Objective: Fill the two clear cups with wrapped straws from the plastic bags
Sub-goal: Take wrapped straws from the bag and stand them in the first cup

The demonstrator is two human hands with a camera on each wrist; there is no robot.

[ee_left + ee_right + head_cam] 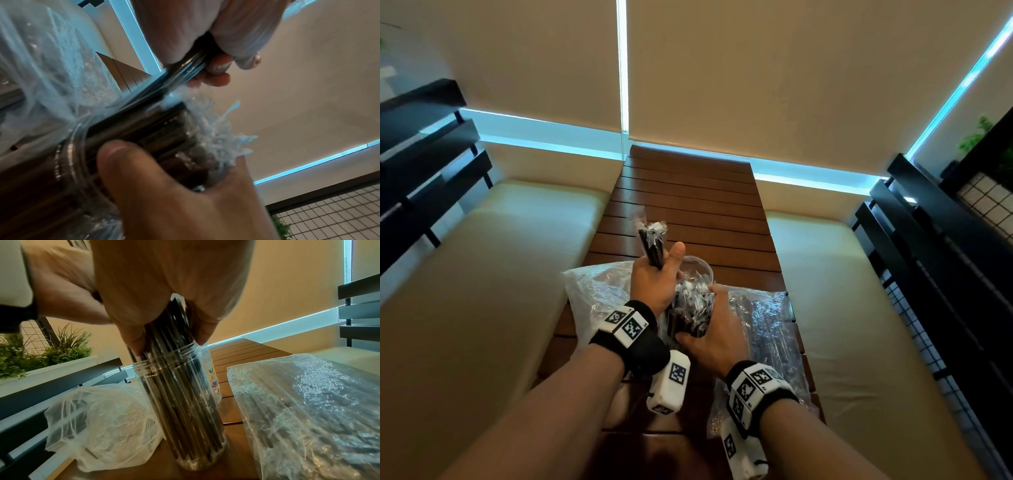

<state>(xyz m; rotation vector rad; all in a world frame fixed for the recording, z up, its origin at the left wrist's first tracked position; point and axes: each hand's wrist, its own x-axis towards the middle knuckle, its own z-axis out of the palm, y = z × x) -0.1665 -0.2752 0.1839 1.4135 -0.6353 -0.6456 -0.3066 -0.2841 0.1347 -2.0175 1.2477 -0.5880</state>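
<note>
On the left of the slatted wooden surface [688, 192] lies a crumpled plastic bag [592, 294], and just right of it the left hand [654, 284] is raised with its fingers curled round a small bundle of wrapped straws [652, 245]. Right of that hand stand two clear cups: the far cup [698, 265], and the near cup [690, 318], packed with dark straws. The right hand [714, 337] grips those packed straws at the near cup's rim, and a second plastic bag [763, 329] of straws lies furthest right.
</note>
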